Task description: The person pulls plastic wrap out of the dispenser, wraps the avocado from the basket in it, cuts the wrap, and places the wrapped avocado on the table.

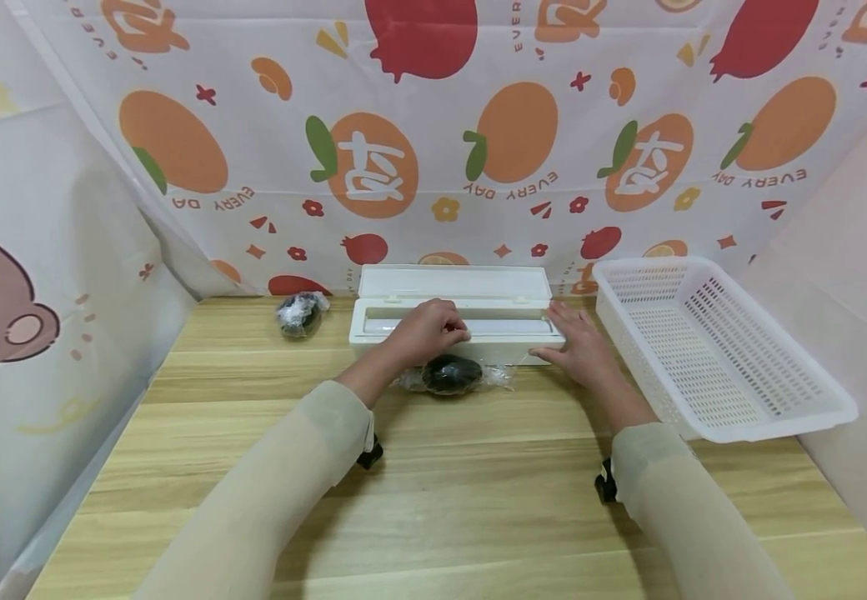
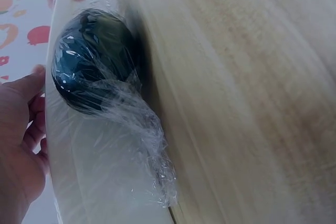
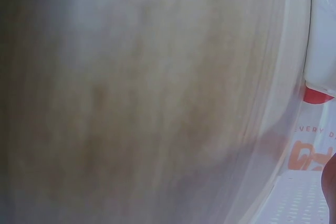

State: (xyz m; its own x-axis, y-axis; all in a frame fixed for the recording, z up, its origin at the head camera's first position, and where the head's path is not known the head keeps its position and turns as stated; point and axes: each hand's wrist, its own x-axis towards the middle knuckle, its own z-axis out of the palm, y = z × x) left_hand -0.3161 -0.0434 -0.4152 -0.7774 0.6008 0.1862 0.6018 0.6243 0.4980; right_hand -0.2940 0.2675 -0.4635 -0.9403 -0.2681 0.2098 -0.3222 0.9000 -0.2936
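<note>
A white plastic-wrap box (image 1: 452,350) stands at the back of the table with its lid (image 1: 454,282) raised. A white roll (image 1: 493,326) shows in its slot. My left hand (image 1: 428,332) bends over the slot, fingers curled, thumb near the front edge; whether clear film lies between the fingertips cannot be made out. At the box's right end rests my right hand (image 1: 579,343), fingers extended, thumb on the front. A glossy dark oval fruit or vegetable (image 2: 97,59), wrapped in clear film with loose ends (image 2: 144,135), lies against the box front, below my left hand.
Another film-wrapped dark item (image 1: 301,315) sits at the back left of the wooden table (image 1: 433,500). A white perforated basket (image 1: 711,358) stands on the right. A printed curtain (image 1: 441,233) hangs directly behind the box.
</note>
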